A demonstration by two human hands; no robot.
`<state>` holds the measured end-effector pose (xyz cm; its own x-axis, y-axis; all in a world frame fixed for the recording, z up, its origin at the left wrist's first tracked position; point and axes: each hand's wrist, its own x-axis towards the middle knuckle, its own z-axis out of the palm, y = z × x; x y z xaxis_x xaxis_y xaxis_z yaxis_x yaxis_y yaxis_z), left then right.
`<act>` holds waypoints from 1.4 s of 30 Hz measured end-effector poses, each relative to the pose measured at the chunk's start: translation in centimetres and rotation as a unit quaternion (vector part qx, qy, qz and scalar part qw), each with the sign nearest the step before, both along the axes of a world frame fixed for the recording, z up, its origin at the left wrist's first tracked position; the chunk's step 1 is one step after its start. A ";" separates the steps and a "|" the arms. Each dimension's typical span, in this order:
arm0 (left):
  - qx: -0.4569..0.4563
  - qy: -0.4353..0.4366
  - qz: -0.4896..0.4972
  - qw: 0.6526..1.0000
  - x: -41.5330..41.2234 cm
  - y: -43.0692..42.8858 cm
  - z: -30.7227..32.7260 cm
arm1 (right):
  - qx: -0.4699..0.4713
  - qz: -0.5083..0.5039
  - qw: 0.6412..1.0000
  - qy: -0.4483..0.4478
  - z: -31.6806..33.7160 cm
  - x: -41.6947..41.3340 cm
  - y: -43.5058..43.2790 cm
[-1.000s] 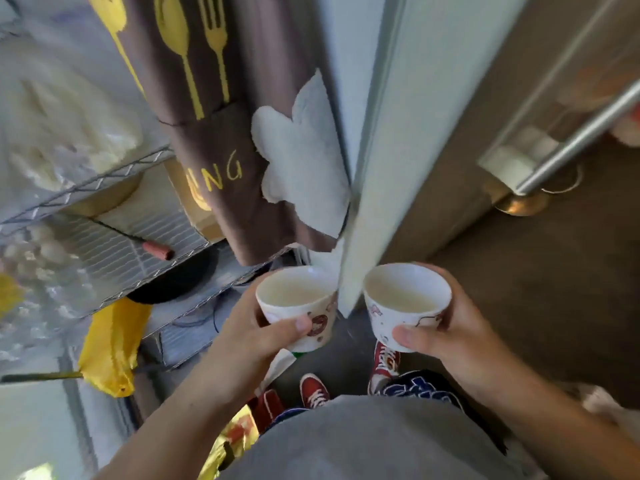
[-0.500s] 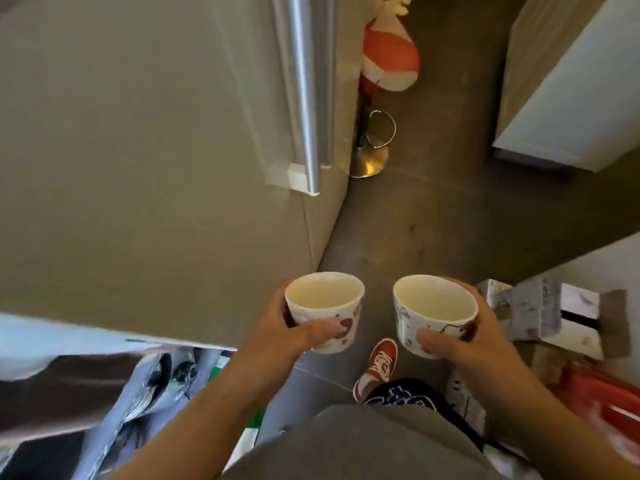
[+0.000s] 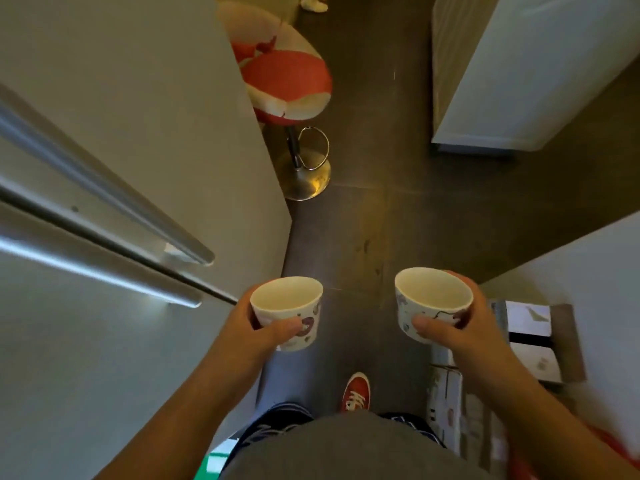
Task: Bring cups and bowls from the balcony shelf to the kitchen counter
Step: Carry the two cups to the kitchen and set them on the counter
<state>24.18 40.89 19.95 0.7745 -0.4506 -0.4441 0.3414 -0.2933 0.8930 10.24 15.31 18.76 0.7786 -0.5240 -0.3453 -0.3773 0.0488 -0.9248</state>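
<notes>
I hold two small white cups with printed patterns, both upright and empty. My left hand (image 3: 258, 332) grips the left cup (image 3: 289, 311) from the side, thumb across its front. My right hand (image 3: 460, 329) wraps around the right cup (image 3: 433, 301), thumb on its near wall. Both cups hang in front of my waist above the dark floor. The balcony shelf is out of view.
A large fridge (image 3: 121, 168) with long steel handles (image 3: 104, 216) fills the left. A red and white bar stool (image 3: 287, 81) on a brass base (image 3: 306, 174) stands ahead. White cabinets (image 3: 519, 74) rise at the right. Boxes (image 3: 526, 337) lie by my right arm. My red shoe (image 3: 356, 391) is on the floor.
The view has swung from the wire shelf and hanging cloth to the fridge and the floor corridor. The stool has come closer. Both hands keep the cups, now held wider apart.
</notes>
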 end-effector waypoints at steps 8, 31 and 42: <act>0.024 0.007 -0.022 0.999 9.8 -9.4 -3.2 | -0.008 -0.042 0.999 0.003 -0.9 10.9 -8.6; -0.056 0.062 -0.272 0.959 32.0 -59.0 -2.0 | -0.006 -0.318 0.940 0.125 -4.0 15.5 -38.6; -0.002 0.026 -0.300 0.954 36.2 -72.0 -1.5 | 0.019 -0.333 0.942 0.031 -2.4 21.6 -56.1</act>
<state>60.37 -31.08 18.46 0.3541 -0.8075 -0.4717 0.1572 -0.4458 0.8812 31.81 -40.82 16.35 0.2596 -0.8754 -0.4077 -0.3045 0.3265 -0.8948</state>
